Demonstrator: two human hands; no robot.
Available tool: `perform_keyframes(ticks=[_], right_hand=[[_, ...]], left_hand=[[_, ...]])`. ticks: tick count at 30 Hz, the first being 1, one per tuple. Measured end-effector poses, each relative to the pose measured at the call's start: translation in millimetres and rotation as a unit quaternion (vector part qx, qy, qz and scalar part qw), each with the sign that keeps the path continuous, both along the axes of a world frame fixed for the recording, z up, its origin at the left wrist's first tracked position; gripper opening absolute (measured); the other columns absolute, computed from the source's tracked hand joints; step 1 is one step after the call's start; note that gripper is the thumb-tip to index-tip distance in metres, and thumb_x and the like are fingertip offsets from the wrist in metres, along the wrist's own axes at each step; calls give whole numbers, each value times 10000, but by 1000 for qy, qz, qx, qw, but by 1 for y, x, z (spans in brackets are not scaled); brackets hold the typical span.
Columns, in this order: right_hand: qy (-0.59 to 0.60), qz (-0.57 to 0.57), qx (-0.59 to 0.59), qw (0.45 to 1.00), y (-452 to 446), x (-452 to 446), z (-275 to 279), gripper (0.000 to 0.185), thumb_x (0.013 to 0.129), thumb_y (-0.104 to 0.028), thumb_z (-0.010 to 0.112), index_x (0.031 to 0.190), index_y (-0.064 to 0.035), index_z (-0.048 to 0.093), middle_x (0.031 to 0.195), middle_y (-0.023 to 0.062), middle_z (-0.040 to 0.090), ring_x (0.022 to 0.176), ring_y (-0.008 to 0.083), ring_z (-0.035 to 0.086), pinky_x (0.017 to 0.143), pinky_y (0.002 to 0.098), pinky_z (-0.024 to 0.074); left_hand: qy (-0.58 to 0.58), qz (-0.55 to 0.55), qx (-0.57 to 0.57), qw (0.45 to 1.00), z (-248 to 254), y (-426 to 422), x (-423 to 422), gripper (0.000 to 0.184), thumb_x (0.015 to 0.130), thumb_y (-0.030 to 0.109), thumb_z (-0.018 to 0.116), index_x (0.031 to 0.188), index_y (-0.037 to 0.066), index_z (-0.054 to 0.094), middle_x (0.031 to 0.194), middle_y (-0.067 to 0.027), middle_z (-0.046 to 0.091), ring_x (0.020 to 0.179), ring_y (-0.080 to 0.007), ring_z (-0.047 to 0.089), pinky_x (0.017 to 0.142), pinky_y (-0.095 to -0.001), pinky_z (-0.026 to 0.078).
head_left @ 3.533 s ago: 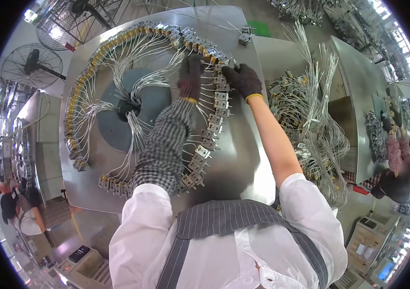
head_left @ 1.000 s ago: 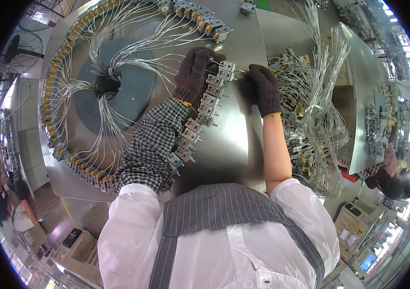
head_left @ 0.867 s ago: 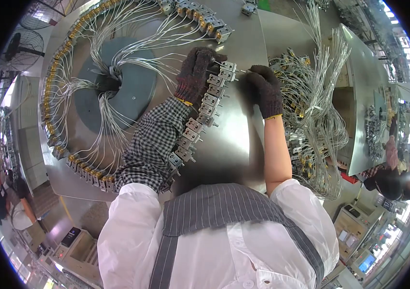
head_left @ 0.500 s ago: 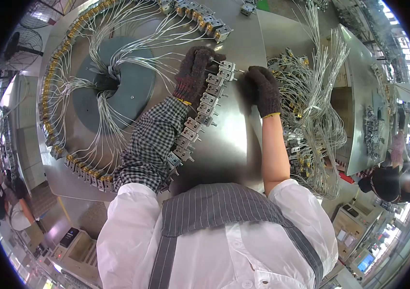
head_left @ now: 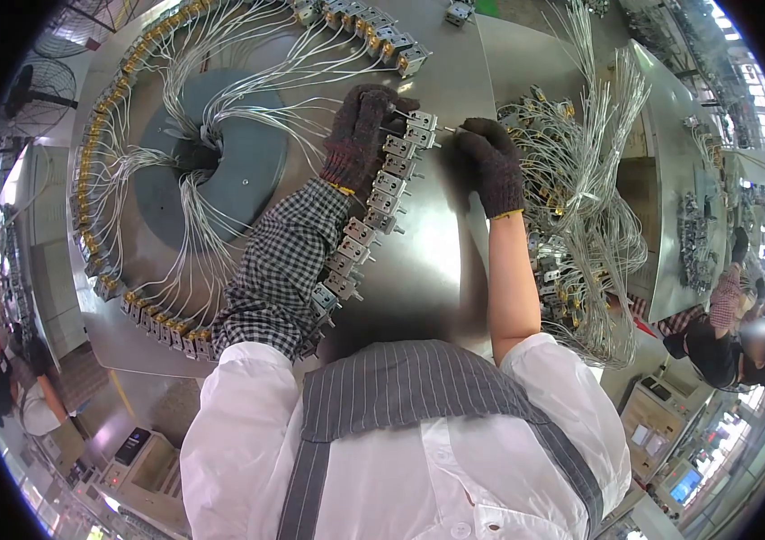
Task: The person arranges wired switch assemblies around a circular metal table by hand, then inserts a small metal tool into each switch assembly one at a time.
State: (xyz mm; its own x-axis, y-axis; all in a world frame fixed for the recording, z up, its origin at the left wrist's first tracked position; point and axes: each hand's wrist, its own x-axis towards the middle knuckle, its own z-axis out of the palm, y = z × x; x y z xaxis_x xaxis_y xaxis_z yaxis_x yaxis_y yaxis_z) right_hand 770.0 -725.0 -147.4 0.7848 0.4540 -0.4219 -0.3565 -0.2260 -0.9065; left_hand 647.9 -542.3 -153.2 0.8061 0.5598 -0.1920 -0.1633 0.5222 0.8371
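Observation:
A row of small metal thermostats (head_left: pixel 389 184) with short shafts runs slantwise across the steel table. My left hand (head_left: pixel 358 130), in a dark knitted glove, is closed at the far end of the row, against the end thermostat (head_left: pixel 421 130). Its fingertips are partly hidden. On the other side, my right hand (head_left: pixel 492 160), gloved alike, has its thumb and fingers pinched together at the tip of that thermostat's shaft (head_left: pixel 445 129). Left of my forearm, more thermostats (head_left: pixel 112 99) with silvery capillary wires form a curve around a grey disc (head_left: pixel 261 162).
A large bundle of wired thermostats (head_left: pixel 594 193) lies close to my right forearm. One loose thermostat (head_left: pixel 460 12) sits at the table's far side. Another table (head_left: pixel 670 261) stands to the right, with a co-worker (head_left: pixel 715 346) beside it. Two fans stand at far left.
The fingers of my right hand have shifted slightly at the shaft. My left hand stays in place. The co-worker at right has moved an arm.

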Motion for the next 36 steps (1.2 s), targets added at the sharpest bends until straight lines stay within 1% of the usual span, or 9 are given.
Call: perform_keyframes(ticks=[3,9,11,18,20,24,30,32,36], right_hand=[[33,-37,-23,999,3,1,2,280,824,-176,712,1061,-29,690,943,48,689,886,128,626,829,275,500],[-25,29,22,999,1,5,1,260,830,-141,701,1057,-18,668,921,52,673,850,148,642,782,277,527],[43,16,15,999,1,4,12,259,836,-136,696,1061,-11,666,956,56,672,864,147,642,788,274,525],[17,21,4,1000,5,5,9,272,823,-113,700,1068,-2,661,955,74,684,870,153,648,787,274,526],[53,-5,44,998,4,3,10,273,814,-98,705,1067,-4,663,937,75,686,859,155,651,786,278,528],[20,-10,4,1000,3,6,0,266,809,-91,708,1059,-11,666,927,71,688,858,157,656,786,281,533],[52,-33,58,996,3,2,-9,255,803,-96,708,1041,-14,665,895,76,687,834,175,663,767,292,546],[37,-61,9,997,5,2,-9,249,797,-89,712,1031,-16,668,883,75,683,829,180,665,762,301,552],[42,-27,37,998,5,1,-1,257,798,-103,722,1035,-16,669,887,77,685,839,180,668,766,307,555]], left_hand=[[-1,-3,14,1000,-1,0,0,285,1036,324,479,1121,54,517,1049,-174,689,871,-234,691,738,-350,578],[9,-10,-6,1000,-3,2,2,286,1037,317,482,1099,41,523,1053,-198,683,911,-252,690,783,-357,582],[-2,-8,4,1000,-10,1,0,292,1038,319,483,1099,36,522,1051,-204,682,918,-254,689,793,-358,581],[2,-4,0,1000,-10,3,1,297,1038,315,486,1138,36,494,1054,-209,680,932,-265,687,797,-361,580],[-4,-2,-1,1000,-8,0,0,293,1038,313,485,1146,40,489,1056,-206,679,931,-267,688,791,-360,581],[3,-4,-15,1000,1,1,0,286,1041,316,476,1154,54,489,1058,-200,679,903,-258,686,756,-365,581],[-4,13,-19,1000,3,-2,1,269,1044,307,472,1155,62,487,1045,-188,680,878,-245,683,738,-361,580],[-9,15,-25,1000,2,0,1,267,1046,306,469,1153,62,487,1043,-183,680,879,-242,684,739,-358,581],[-28,-9,27,999,-12,2,3,271,1053,309,454,1148,57,488,1042,-171,680,878,-213,684,745,-343,580]])
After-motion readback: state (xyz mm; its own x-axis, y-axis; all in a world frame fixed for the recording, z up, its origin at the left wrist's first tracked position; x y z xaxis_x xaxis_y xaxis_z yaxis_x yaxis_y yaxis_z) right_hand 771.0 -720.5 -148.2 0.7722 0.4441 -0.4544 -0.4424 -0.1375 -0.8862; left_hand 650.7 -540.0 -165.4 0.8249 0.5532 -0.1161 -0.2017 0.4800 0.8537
